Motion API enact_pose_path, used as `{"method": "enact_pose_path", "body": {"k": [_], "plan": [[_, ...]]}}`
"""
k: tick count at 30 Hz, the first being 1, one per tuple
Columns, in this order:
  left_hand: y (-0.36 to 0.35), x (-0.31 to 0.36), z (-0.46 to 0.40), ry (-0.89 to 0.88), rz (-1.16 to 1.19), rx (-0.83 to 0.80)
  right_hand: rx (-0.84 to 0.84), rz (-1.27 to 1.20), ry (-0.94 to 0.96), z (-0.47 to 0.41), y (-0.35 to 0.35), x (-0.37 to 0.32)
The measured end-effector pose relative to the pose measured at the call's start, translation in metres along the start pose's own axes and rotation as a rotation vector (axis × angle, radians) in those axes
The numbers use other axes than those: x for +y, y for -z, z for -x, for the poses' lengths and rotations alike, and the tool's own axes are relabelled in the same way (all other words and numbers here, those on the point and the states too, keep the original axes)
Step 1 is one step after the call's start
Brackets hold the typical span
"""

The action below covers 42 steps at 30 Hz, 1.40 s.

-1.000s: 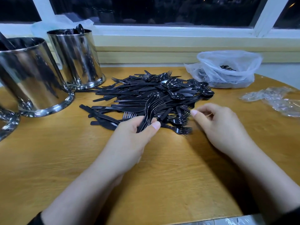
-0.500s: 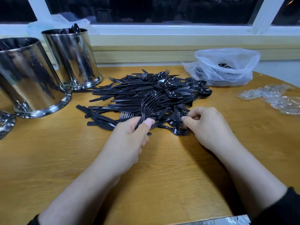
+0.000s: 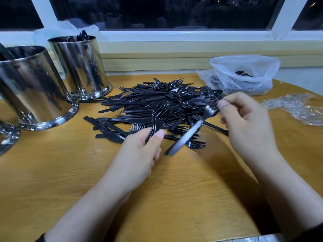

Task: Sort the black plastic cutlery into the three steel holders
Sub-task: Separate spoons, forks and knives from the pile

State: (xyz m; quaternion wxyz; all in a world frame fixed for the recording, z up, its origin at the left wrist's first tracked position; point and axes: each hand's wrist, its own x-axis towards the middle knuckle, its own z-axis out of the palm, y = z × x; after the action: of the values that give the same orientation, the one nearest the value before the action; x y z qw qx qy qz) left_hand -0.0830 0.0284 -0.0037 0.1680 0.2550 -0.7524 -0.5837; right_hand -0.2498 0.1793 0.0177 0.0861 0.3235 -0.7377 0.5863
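The cutlery [image 3: 157,105] is glossy black, catching pale glints. The holders [image 3: 35,88] are mirror-bright steel streaked with dark reflections. The table [image 3: 70,172] is honey-yellow wood with fine grain lines. The bag [image 3: 244,74] is cloudy white, the window frame [image 3: 174,34] white, the sleeve [image 3: 311,231] black.

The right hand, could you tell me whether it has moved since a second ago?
Yes. The right hand has lifted a fork off the pile, rising toward the plastic bag.

Wooden table [image 3: 52,172] beneath a white-framed window [image 3: 174,34], dark outside, pale sill below.
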Motion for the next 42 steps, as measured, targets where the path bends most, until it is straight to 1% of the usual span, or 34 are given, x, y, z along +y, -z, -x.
{"method": "enact_pose_path", "body": {"k": [2, 4, 6, 8, 10, 13, 15, 16, 19, 22, 24, 28, 33, 35, 39, 42], "plan": [[-0.001, 0.001, 0.001, -0.011, -0.010, -0.018, -0.170, -0.035, 0.003, 0.006, -0.008, -0.003], [-0.002, 0.002, 0.001, -0.010, 0.021, -0.044, -0.301, -0.029, 0.001, 0.012, -0.016, -0.006], [-0.004, 0.005, 0.002, 0.017, 0.145, -0.087, -0.337, -0.006, 0.007, 0.017, -0.024, -0.007], [-0.004, 0.008, 0.006, 0.024, 0.201, -0.152, -0.312, 0.030, 0.025, 0.020, -0.030, -0.008], [-0.005, 0.009, 0.009, 0.011, 0.175, -0.182, -0.306, 0.068, 0.038, 0.022, -0.035, -0.010], [-0.004, 0.005, 0.006, 0.048, 0.221, -0.137, -0.251, 0.109, -0.023, 0.017, -0.032, -0.006], [-0.003, 0.004, 0.004, 0.065, 0.246, -0.094, -0.179, 0.220, -0.090, 0.009, -0.023, 0.001], [-0.003, 0.004, 0.003, 0.068, 0.255, -0.078, -0.169, 0.306, -0.128, 0.005, -0.017, 0.005], [-0.004, 0.003, 0.003, 0.080, 0.285, -0.052, -0.244, 0.520, -0.265, 0.001, -0.003, 0.013], [-0.004, 0.002, 0.003, 0.098, 0.296, -0.033, -0.345, 0.594, -0.356, 0.003, -0.005, 0.016], [-0.004, 0.002, 0.003, 0.101, 0.296, -0.032, -0.379, 0.631, -0.363, 0.005, -0.009, 0.014], [-0.004, 0.002, 0.003, 0.099, 0.293, -0.034, -0.403, 0.639, -0.343, 0.006, -0.015, 0.009], [-0.005, 0.002, 0.002, 0.097, 0.290, -0.034, -0.391, 0.653, -0.337, 0.007, -0.019, 0.009], [-0.006, 0.002, 0.002, 0.087, 0.286, -0.032, -0.357, 0.597, -0.328, 0.007, -0.018, 0.010], [-0.005, 0.001, 0.001, 0.062, 0.260, -0.023, -0.227, 0.466, -0.318, 0.005, -0.010, 0.008], [-0.005, 0.001, 0.001, 0.041, 0.250, -0.018, -0.146, 0.420, -0.302, 0.002, -0.006, 0.008]]}}
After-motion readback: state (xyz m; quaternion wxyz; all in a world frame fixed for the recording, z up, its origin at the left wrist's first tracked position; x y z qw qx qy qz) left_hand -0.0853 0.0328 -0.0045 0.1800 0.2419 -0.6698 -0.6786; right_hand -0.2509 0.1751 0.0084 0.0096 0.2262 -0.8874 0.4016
